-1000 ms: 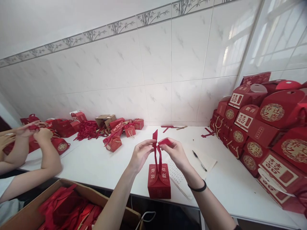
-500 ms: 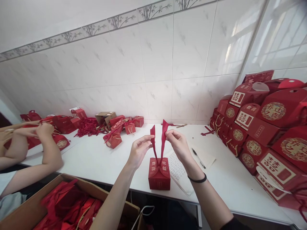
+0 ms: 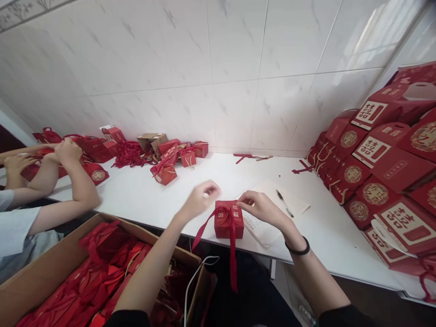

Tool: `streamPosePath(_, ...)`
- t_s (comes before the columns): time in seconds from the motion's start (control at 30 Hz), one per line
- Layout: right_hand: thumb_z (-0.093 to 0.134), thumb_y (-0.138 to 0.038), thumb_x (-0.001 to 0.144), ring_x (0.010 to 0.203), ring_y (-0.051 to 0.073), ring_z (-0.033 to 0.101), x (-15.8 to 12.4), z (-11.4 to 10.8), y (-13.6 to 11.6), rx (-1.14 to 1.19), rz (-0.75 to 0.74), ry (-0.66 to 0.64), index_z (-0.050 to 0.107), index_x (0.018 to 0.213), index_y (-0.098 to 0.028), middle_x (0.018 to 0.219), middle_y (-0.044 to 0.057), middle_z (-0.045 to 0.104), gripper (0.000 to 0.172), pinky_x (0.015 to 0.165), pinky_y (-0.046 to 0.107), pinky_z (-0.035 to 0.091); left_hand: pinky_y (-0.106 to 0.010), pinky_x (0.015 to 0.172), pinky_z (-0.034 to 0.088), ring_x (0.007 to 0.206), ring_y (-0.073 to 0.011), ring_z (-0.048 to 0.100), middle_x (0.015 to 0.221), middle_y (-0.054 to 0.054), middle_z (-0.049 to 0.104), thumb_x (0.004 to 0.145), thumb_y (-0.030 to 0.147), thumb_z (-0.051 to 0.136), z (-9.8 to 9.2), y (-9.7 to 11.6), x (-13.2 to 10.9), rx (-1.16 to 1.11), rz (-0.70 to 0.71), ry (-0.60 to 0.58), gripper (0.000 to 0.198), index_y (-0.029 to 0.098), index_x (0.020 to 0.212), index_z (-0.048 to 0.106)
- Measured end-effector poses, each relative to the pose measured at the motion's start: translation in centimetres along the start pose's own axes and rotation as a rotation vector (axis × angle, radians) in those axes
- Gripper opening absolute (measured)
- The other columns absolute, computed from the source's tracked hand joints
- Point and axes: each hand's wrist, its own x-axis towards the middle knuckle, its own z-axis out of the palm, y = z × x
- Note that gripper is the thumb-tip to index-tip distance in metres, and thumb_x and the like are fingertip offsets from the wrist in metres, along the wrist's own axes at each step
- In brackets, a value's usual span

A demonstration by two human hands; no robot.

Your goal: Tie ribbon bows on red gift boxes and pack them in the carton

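A small red gift box (image 3: 229, 223) with gold characters stands near the front edge of the white table (image 3: 143, 195). A red ribbon (image 3: 233, 259) is looped over its top, and both tails hang down past the table edge. My right hand (image 3: 260, 208) has its fingertips pinched together at the box's top right corner, with a black band on the wrist. My left hand (image 3: 201, 198) hovers just left of and above the box; it is motion-blurred with the fingers curled, and I cannot make out anything in it.
A cardboard carton (image 3: 51, 277) of red ribbons and bags sits at lower left. Another person's arms (image 3: 68, 156) work at the far left. Large red boxes (image 3: 374, 181) pile up on the right. A pen (image 3: 284, 203) lies on paper (image 3: 269, 229); small boxes (image 3: 166, 171) lie behind.
The ribbon ends I held upright above the box now hang loose over the table edge. Both hands dropped to box height. The camera tilted downward.
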Motion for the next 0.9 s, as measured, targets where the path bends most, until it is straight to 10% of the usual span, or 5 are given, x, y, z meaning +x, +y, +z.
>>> streamPosePath(0.13,0.055,-0.016,0.083,0.072,0.017,0.056,0.3,2.3,0.5,-0.121,-0.006,-0.050,0.064,0.079,-0.018,0.079,0.004,0.060,0.010,0.067,0.029,0.042,-0.034,0.076,0.041,0.076,-0.0186,0.052,0.075,-0.004,0.060,0.078,0.021,0.053,3.8,-2.0,-1.8,0.445,0.012,-0.248,0.009,0.018,0.072,0.059)
streamPosePath(0.9,0.054,-0.007,0.081,0.058,0.012,0.043,1.5,5.3,0.6,-0.251,-0.017,-0.110,0.045,0.064,-0.018,0.070,0.000,0.049,0.022,0.056,0.024,0.033,-0.032,0.072,0.042,0.076,-0.0170,0.050,0.083,-0.004,0.055,0.078,0.014,0.052,4.2,-4.2,-4.6,0.727,0.126,-0.052,0.007,0.017,0.073,0.056)
